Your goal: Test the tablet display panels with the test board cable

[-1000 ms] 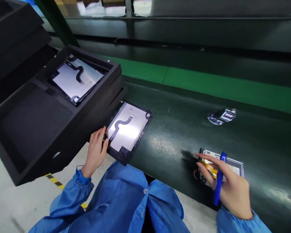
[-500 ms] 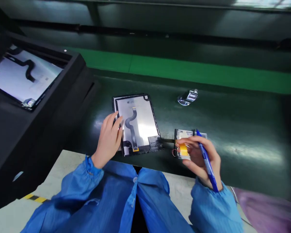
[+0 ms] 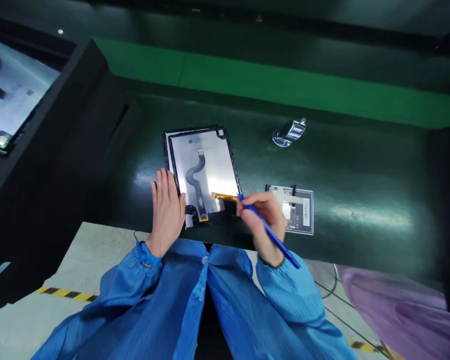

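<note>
A tablet panel (image 3: pixel 210 165) lies back side up on the dark green belt (image 3: pixel 360 170), with a black flex cable curving down its middle. My left hand (image 3: pixel 167 212) rests flat against its left edge, fingers stretched out. My right hand (image 3: pixel 264 217) is closed on a blue pen (image 3: pixel 273 237) and pinches a thin orange strip (image 3: pixel 225 197) that lies over the panel's lower right corner. A small circuit board (image 3: pixel 298 209) with a white label sits just right of that hand.
A crumpled piece of clear film (image 3: pixel 288 133) lies farther back on the belt. Black foam trays (image 3: pixel 48 125) stand at the left, the top one holding another panel (image 3: pixel 11 100). A bright green strip (image 3: pixel 285 85) runs behind the belt. Purple fabric (image 3: pixel 397 310) shows at lower right.
My left hand slid the panel from beside the trays to in front of me. My right hand left the small board and brought the orange strip over to the panel's corner.
</note>
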A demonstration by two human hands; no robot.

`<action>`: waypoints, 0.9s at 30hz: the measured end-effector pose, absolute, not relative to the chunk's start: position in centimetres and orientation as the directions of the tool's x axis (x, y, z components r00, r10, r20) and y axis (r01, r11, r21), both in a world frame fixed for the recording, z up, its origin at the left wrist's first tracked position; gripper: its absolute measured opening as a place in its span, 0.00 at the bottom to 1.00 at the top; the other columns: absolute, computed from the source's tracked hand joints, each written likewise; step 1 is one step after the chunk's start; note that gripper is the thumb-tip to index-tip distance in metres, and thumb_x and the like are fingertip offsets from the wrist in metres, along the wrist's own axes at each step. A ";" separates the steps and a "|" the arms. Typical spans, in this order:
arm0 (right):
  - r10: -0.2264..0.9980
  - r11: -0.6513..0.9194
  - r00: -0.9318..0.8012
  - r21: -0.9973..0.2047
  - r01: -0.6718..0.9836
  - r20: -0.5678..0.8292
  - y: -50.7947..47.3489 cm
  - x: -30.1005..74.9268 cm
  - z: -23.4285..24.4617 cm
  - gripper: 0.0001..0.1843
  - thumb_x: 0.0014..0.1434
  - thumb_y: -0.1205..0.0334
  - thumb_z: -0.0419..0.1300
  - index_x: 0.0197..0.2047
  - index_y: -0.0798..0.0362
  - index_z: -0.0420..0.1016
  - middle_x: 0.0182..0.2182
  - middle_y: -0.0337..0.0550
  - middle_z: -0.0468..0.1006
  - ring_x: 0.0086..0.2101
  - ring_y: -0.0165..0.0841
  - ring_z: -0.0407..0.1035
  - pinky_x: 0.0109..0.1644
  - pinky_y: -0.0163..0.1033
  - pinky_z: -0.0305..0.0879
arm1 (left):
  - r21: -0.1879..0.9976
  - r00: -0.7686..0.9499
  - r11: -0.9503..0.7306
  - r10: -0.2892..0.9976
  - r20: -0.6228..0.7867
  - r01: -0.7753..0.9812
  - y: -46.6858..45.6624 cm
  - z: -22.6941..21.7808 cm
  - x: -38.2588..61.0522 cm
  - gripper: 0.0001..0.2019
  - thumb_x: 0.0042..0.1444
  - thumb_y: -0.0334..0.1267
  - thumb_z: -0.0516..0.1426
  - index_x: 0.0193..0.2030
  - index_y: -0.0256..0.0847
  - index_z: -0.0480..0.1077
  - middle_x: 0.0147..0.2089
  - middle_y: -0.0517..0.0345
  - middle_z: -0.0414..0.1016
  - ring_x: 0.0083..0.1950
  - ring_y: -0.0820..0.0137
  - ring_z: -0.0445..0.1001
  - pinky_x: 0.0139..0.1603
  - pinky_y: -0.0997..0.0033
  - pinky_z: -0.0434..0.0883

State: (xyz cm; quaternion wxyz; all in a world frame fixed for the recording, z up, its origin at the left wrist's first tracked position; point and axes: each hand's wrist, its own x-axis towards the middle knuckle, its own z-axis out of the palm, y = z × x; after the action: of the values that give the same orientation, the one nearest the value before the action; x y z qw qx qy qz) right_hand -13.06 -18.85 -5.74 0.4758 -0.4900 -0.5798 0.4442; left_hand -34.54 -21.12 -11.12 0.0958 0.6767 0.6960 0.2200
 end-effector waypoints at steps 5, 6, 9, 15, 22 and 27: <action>0.982 -0.041 -0.176 -0.982 0.183 -0.074 -18.3 -16.2 -7.6 0.22 0.62 0.47 0.61 0.25 0.50 0.61 0.16 0.29 0.57 0.19 0.25 0.51 0.25 0.33 0.48 | 0.484 0.060 -0.145 0.980 0.187 0.863 -19.2 -11.7 -36.6 0.27 0.72 0.39 0.40 0.75 0.29 0.46 0.75 0.30 0.49 0.78 0.55 0.43 0.75 0.39 0.47; 0.979 -0.067 -0.179 -0.983 0.172 -0.098 -18.2 -16.7 -8.0 0.20 0.62 0.47 0.61 0.26 0.50 0.61 0.16 0.28 0.57 0.19 0.24 0.51 0.25 0.33 0.48 | 0.496 0.077 -0.164 0.979 0.190 0.853 -18.7 -11.6 -37.0 0.27 0.72 0.39 0.39 0.75 0.30 0.46 0.75 0.32 0.50 0.78 0.56 0.45 0.75 0.40 0.48; 0.983 -0.052 -0.161 -0.977 0.207 -0.087 -18.0 -18.1 -8.8 0.20 0.62 0.49 0.61 0.27 0.49 0.59 0.16 0.27 0.57 0.19 0.24 0.50 0.25 0.32 0.48 | 0.523 0.085 -0.177 0.977 0.195 0.834 -17.9 -11.4 -37.7 0.27 0.72 0.40 0.39 0.74 0.32 0.49 0.75 0.36 0.54 0.77 0.59 0.47 0.76 0.43 0.48; 0.976 0.159 -0.205 -0.882 0.443 0.072 -18.4 -18.8 -8.4 0.21 0.64 0.59 0.56 0.22 0.50 0.52 0.16 0.29 0.54 0.19 0.23 0.52 0.27 0.32 0.53 | 0.540 0.066 -0.170 0.976 0.208 0.824 -18.2 -11.4 -37.4 0.27 0.73 0.42 0.39 0.74 0.33 0.50 0.75 0.38 0.54 0.77 0.60 0.48 0.76 0.46 0.48; 0.964 0.212 -0.252 -0.828 0.519 0.089 -18.5 -18.9 -8.1 0.19 0.63 0.62 0.56 0.22 0.49 0.54 0.15 0.30 0.55 0.18 0.25 0.54 0.27 0.34 0.53 | 0.539 0.058 -0.168 0.975 0.215 0.825 -18.2 -11.2 -37.3 0.27 0.73 0.42 0.39 0.73 0.30 0.51 0.74 0.37 0.55 0.77 0.60 0.49 0.77 0.48 0.48; 0.991 0.136 -0.065 -0.894 0.427 0.120 -18.3 -18.1 -8.4 0.20 0.63 0.59 0.59 0.23 0.50 0.57 0.16 0.29 0.58 0.18 0.24 0.56 0.25 0.32 0.54 | 0.538 0.051 -0.152 0.979 0.197 0.829 -18.2 -11.2 -37.2 0.26 0.73 0.42 0.38 0.74 0.33 0.51 0.74 0.39 0.55 0.77 0.61 0.49 0.76 0.47 0.48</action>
State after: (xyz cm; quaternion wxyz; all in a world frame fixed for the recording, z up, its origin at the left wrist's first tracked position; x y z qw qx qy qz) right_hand -18.10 -18.33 -8.41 0.3999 -0.5546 -0.6390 0.3524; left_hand -37.21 -18.20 -11.21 0.1413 0.7111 0.6358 0.2647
